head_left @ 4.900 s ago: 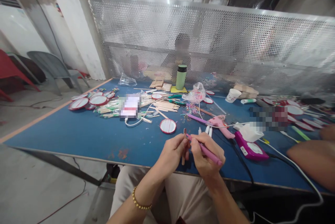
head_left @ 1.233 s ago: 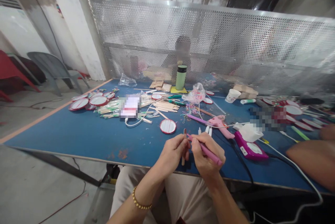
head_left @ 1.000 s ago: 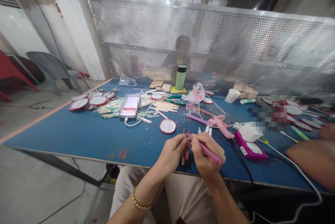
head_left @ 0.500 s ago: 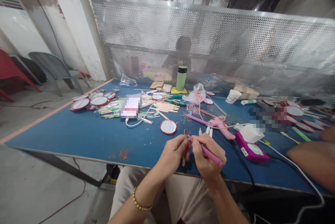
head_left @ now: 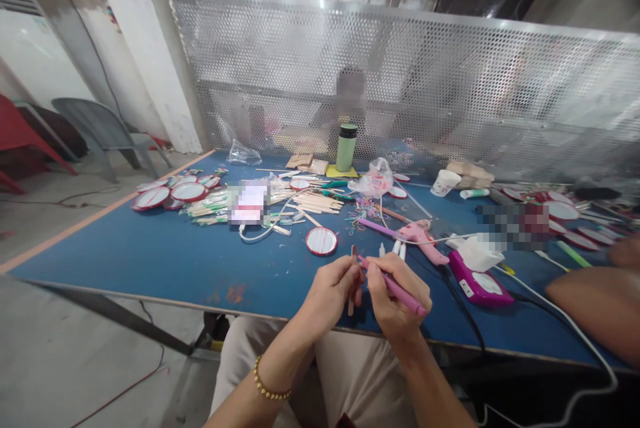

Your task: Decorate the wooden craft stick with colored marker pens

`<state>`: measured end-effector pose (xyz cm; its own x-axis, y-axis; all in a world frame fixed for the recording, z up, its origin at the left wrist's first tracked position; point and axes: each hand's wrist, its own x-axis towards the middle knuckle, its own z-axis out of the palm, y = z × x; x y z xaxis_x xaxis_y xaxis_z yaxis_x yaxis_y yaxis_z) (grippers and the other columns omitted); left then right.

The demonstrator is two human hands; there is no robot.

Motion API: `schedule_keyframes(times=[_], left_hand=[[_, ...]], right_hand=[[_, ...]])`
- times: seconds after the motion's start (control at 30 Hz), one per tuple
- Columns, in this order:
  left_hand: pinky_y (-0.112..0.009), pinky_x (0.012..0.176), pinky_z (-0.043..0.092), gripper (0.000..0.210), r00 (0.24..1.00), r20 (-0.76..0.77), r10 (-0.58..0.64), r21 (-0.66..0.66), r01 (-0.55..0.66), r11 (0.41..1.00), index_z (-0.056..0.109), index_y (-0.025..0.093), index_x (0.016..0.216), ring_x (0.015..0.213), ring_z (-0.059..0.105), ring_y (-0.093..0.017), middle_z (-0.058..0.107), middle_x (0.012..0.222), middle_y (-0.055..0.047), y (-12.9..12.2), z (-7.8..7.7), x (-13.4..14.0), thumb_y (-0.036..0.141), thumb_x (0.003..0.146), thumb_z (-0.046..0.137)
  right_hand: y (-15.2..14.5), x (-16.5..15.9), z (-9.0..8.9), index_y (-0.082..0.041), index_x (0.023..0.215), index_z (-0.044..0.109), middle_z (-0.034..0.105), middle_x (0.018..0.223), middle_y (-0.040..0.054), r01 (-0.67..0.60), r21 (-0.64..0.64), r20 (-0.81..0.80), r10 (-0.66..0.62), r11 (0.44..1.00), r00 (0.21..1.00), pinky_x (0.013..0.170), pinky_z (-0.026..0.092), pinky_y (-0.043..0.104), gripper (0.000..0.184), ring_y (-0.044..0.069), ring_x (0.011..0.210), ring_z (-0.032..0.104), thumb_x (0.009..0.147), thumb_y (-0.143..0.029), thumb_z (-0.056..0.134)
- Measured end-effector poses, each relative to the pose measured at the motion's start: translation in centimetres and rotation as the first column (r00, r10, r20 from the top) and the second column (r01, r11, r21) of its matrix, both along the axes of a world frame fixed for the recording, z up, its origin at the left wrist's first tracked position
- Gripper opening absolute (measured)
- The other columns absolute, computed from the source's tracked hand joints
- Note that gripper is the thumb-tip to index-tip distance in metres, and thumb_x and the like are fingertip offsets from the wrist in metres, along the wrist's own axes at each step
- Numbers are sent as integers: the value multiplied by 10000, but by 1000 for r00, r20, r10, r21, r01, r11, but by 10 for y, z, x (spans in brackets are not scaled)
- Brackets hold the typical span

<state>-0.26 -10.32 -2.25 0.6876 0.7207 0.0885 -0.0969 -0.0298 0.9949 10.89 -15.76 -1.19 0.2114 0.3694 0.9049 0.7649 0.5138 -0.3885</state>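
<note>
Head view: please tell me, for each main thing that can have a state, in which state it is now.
left hand: closed on the wooden stick
right hand: closed on the pink pen
wooden stick: held, reddish at its far end
pink pen: held, slanting toward the wooden stick; contact unclear
phone: screen looks lit, white cable plugged in
green bottle: upright, lid on
pink glue gun: lying down; on or off unclear

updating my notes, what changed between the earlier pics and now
Nothing visibly changed; nothing was grasped or let go. The left hand holds the flat stick, the right hand the pink pen, as before; the round red-rimmed piece stayed put.
</note>
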Motion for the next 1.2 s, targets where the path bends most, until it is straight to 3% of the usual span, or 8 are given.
schedule_keyframes(times=[0.67,1.2], left_hand=[[-199,480,375,391,1000,14,-1,19,1,1000,496,187,756,463,453,-85,500,555,39,1,-5,1,523,951,446],[-200,485,372,404,1000,-17,0,43,0,999,493,188,742,458,457,-83,509,555,37,0,-2,0,522,960,429]], right_hand=[[3,-1,2,-190,873,672,670,694,6,-51,14,21,51,999,998,557,519,242,188,123,592,627,873,-21,589],[4,-1,4,-196,864,677,681,701,5,-22,17,4,22,1000,1000,557,526,245,173,129,593,640,882,-45,595]])
